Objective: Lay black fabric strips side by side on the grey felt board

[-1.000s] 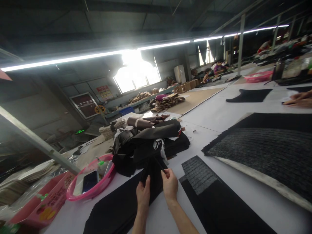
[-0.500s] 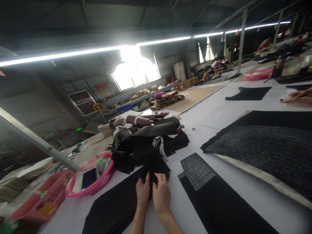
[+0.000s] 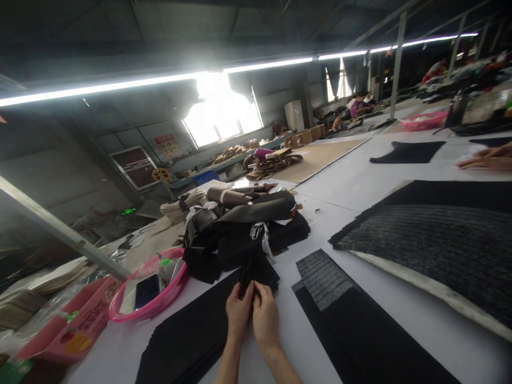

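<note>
Side by side at the lower middle, my left hand [image 3: 239,309] and my right hand [image 3: 264,313] pinch a dark piece of black fabric [image 3: 248,266] between their fingertips. The held fabric stands up in a narrow fold just beyond my fingers. Beneath and to the left lies a stack of black fabric pieces [image 3: 180,325], slanting across the white table [image 3: 288,341]. To the right is another black stack [image 3: 360,336] with a grey patterned piece [image 3: 326,280] on its far end. My fingers cover part of the fold.
A pink basin [image 3: 176,293] with a phone [image 3: 147,292] sits on the left, beside a pink box [image 3: 84,325]. Dark fabric bundles [image 3: 260,213] lie ahead. A large dark textured fabric [image 3: 432,240] spreads at right; another person's hand [image 3: 488,160] rests beyond it.
My hands have come closer together, fingertips now almost meeting. The fabric between them is gathered into a narrower fold. The other person's hand at right has shifted slightly.
</note>
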A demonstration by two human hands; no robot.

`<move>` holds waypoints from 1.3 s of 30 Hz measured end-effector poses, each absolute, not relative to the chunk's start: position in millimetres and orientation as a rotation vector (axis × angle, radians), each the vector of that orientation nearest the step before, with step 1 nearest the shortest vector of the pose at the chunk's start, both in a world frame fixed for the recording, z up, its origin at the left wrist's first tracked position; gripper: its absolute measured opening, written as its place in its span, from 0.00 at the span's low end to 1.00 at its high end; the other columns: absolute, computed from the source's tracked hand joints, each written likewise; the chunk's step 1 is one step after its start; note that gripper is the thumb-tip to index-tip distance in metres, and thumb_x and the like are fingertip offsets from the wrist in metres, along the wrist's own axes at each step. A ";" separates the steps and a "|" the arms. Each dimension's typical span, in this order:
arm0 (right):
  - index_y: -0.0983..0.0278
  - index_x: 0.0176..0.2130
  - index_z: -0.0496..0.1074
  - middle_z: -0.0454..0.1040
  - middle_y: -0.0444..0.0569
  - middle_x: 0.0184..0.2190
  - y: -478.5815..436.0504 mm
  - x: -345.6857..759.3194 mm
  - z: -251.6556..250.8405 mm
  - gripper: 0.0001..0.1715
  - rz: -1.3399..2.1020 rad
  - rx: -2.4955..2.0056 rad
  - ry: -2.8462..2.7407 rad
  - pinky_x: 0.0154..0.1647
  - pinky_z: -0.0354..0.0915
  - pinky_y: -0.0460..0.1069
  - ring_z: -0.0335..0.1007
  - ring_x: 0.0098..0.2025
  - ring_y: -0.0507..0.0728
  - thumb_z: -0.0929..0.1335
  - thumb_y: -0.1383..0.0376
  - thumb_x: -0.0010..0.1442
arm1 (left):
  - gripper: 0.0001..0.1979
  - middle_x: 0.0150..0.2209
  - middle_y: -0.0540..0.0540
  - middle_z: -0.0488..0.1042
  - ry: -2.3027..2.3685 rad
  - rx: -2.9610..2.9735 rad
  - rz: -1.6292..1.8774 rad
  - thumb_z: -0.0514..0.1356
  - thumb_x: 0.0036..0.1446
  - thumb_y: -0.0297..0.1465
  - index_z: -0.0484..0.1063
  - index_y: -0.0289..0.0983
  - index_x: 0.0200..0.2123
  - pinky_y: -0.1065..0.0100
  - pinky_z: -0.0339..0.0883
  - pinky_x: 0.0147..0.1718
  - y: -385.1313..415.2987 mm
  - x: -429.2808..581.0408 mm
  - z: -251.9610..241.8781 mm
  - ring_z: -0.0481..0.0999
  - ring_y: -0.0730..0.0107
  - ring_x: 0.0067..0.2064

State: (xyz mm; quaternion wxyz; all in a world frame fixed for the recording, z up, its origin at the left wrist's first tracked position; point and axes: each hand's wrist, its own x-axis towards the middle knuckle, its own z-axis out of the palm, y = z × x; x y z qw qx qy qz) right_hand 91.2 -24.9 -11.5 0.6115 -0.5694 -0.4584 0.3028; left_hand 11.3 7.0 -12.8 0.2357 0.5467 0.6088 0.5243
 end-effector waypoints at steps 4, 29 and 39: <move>0.67 0.56 0.66 0.77 0.53 0.39 -19.9 99.7 -18.0 0.26 0.640 -1.376 -0.898 0.41 0.69 0.52 0.75 0.41 0.61 0.59 0.62 0.61 | 0.20 0.23 0.52 0.70 1.673 1.493 1.466 0.62 0.52 0.49 0.72 0.36 0.26 0.71 0.61 0.30 9.3 10.3 -16.2 0.68 0.69 0.28; 0.69 0.45 0.73 0.69 0.41 0.16 -10.4 102.4 -19.0 0.27 1.019 -1.181 -0.819 0.15 0.60 0.45 0.62 0.14 0.51 0.60 0.51 0.60 | 0.21 0.22 0.52 0.69 1.711 1.496 1.436 0.63 0.51 0.49 0.70 0.37 0.23 0.72 0.59 0.27 7.0 12.0 -13.8 0.69 0.69 0.27; 0.69 0.44 0.76 0.69 0.43 0.16 -12.7 96.0 -18.1 0.27 1.012 -1.151 -0.816 0.15 0.59 0.44 0.61 0.14 0.50 0.63 0.52 0.58 | 0.21 0.23 0.51 0.70 1.713 1.517 1.410 0.62 0.51 0.50 0.71 0.37 0.25 0.71 0.60 0.26 6.6 13.2 -13.4 0.70 0.69 0.27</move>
